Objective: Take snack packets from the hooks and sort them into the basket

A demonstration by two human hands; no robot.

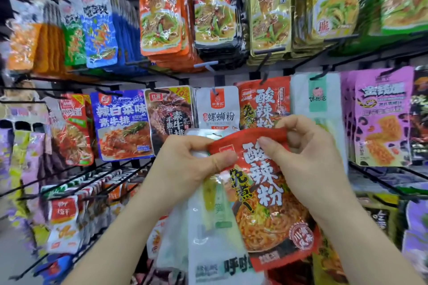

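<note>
While clamping the top-left corner of the red packet with the left hand, thumb lying across the front and fingers curling behind, pinching the same top edge further right with the right hand, thumb and forefinger closing on the folded rim. Holding that one red packet in front of the rack, tilting, its bottom leaning rightward.

Also bunching white packets behind the red packet in the left hand's grip: two showing plainly, a third possibly lying among them, the overlap making the count uncertain.

Hanging directly above the red packet, on a black hook: one hooked red packet of the same design, its lower part hiding behind the right hand's fingers.

Hanging up and left of the red packet, in a row running leftward: one white pouch, one brown packet, one blue packet.

Hanging up and right of the red packet: one white-and-green packet, then purple packets stacking on their hook, the number behind the front one not countable.

Hanging far above the red packet, three stacks side by side: orange packets, black packets and gold packets, each too tightly layered for counting.
</note>
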